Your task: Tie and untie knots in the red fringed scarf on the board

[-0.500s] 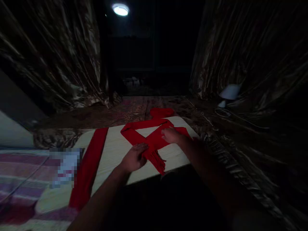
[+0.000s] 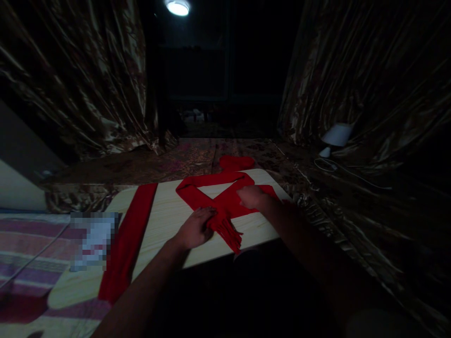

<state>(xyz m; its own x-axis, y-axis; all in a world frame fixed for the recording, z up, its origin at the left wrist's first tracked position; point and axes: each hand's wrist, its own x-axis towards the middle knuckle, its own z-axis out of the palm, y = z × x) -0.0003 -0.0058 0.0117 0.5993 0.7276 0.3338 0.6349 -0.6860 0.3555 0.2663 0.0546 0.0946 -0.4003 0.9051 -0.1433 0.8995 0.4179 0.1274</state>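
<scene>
A red fringed scarf (image 2: pixel 200 180) lies on a pale wood-grain tabletop (image 2: pixel 164 225), looped so that its ends cross. My left hand (image 2: pixel 195 228) rests on the crossing end just above the fringe, fingers stretched flat and thumb apart. To the right, my right hand (image 2: pixel 251 197) is on the wide part of the scarf with its fingers curled in against the cloth; the fingertips are partly hidden. A second long red strip of cloth (image 2: pixel 132 234), which looks like another scarf, lies straight across the left side of the tabletop.
Behind the tabletop, a red bundle (image 2: pixel 236 163) lies on a patterned cloth surface (image 2: pixel 190 152). A small white lamp (image 2: pixel 337 135) with a cord stands at the right. Dark curtains (image 2: pixel 105 94) hang on both sides. At left are a striped cover (image 2: pixel 31 263) and a blurred-out pale packet (image 2: pixel 95 241).
The view has shifted slightly. Both hands stay at nearly the same places on the scarf, and the fingers of my right hand look more curled in.
</scene>
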